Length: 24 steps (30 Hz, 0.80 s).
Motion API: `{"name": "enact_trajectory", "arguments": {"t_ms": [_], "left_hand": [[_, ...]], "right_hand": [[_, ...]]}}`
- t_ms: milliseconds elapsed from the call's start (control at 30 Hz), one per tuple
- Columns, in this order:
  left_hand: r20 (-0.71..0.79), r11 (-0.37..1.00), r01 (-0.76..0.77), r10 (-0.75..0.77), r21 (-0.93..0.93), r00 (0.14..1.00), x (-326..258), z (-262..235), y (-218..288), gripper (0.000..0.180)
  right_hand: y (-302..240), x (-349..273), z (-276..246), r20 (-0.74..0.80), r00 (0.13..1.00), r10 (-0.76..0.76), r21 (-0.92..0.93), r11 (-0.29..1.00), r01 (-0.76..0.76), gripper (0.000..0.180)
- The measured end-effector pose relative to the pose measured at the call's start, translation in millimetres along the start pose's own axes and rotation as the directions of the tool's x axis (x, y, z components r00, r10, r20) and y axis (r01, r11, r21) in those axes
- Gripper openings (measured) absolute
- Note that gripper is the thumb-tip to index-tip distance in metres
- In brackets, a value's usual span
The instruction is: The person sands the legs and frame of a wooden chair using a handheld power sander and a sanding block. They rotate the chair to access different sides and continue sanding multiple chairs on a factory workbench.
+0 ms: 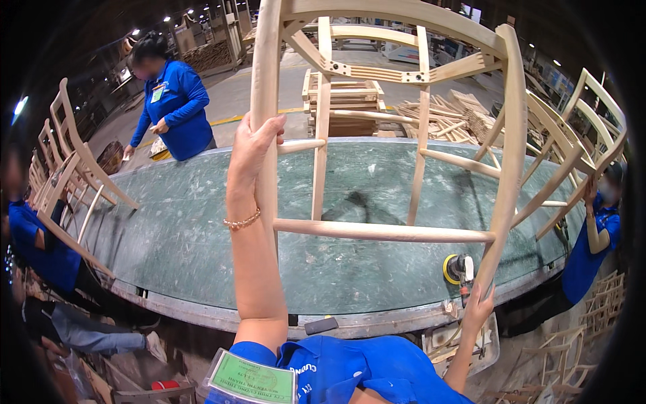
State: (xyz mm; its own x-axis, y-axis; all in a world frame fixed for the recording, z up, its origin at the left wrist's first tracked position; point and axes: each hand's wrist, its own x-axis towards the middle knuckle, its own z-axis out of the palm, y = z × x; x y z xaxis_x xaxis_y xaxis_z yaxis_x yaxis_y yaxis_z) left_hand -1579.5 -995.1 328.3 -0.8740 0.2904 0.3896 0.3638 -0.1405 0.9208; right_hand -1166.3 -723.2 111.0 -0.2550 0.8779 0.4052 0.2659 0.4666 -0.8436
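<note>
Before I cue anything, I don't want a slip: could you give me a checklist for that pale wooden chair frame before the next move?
1. Left hand wrapped around the pale wooden chair frame: ok.
2. Right hand at the frame's right leg, low down: ok; firmness cannot tell.
3. Yellow-padded round sander clear of the frame: cannot tell; it appears close beside that leg.
4. Sander switched off: cannot tell.
5. Blue-shirted co-worker across the green-topped table, clear of the frame: ok.

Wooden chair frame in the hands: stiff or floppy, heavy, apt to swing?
Probably stiff: the wooden chair frame has rungs tying its legs together. Likely light for its size: slim bars, open gaps between. May swing if either hand lets go, since left hand and right hand hold opposite sides.
</note>
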Motion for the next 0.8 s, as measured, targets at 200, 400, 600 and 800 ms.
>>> {"name": "enact_trajectory", "arguments": {"t_ms": [200,400,600,800], "left_hand": [[-0.014,1.0,-0.021,0.021,0.016,1.0,-5.5,3.9,1.0,0.049],[-0.027,0.997,-0.013,0.011,-0.07,1.0,-19.5,-4.1,-2.4,0.052],[-0.067,0.996,-0.069,0.073,0.06,0.995,-54.3,16.3,4.6,0.044],[-0.128,0.984,-0.179,0.178,-0.002,0.976,-119.7,26.0,-4.8,0.035]], "right_hand": [[23.6,-16.7,-0.6,-0.077,0.994,0.079,0.162,0.985,-0.066,0.051],[64.7,-21.5,7.0,-0.277,0.961,-0.004,0.119,0.992,0.038,0.055],[86.4,-41.6,-9.6,-0.301,0.954,-0.019,0.044,0.998,0.034,0.053],[162.7,16.5,5.9,-0.177,0.933,-0.313,-0.054,0.95,0.309,0.046]]}}
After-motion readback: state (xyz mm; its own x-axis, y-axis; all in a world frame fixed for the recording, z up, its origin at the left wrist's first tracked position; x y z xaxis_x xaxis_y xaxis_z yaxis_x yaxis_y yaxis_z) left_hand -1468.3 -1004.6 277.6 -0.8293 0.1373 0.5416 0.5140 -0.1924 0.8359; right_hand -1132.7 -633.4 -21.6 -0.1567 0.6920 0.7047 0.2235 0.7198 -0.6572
